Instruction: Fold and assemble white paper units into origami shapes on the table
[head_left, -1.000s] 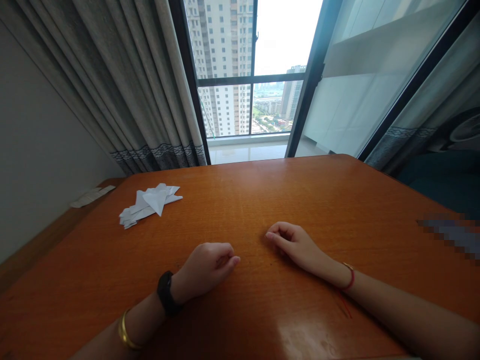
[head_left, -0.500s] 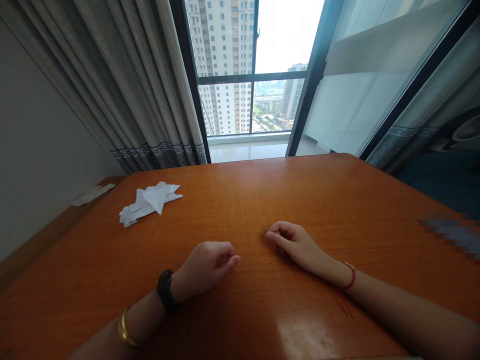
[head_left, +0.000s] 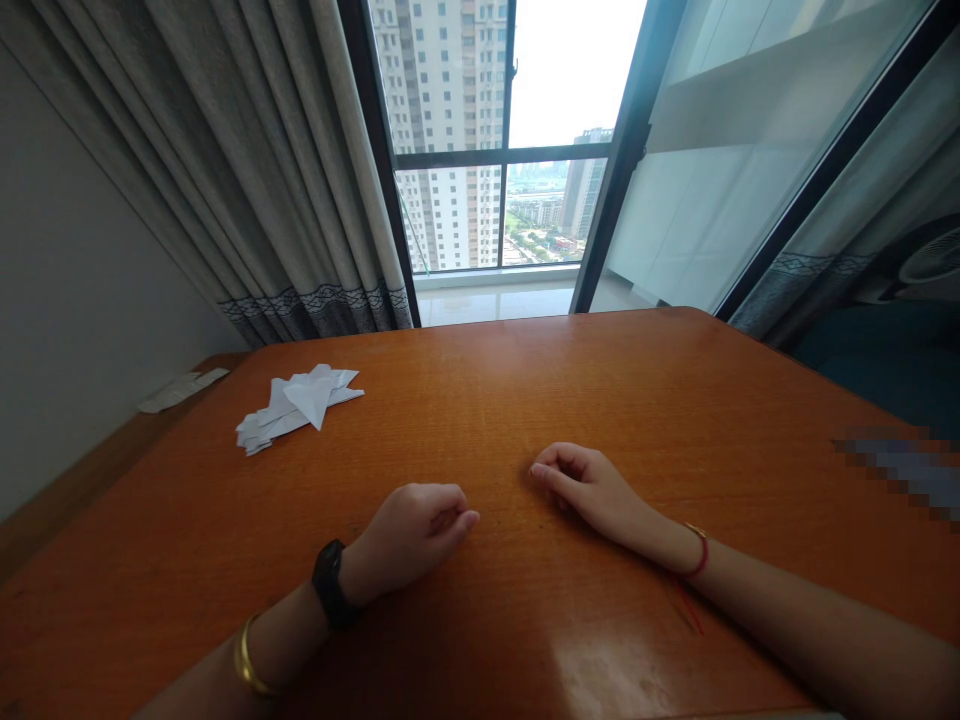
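Resting on a glossy orange-brown wooden table (head_left: 450,410), the person's left hand (head_left: 409,530) and right hand (head_left: 589,487) are both loosely closed, fingers curled in, with nothing visible in either. An overlapping pile of folded white paper (head_left: 306,398) lies beyond the left hand, towards the table's far left corner, touched by neither. Those pieces look already folded; neither hand is working paper, and whether any folding is left cannot be told.
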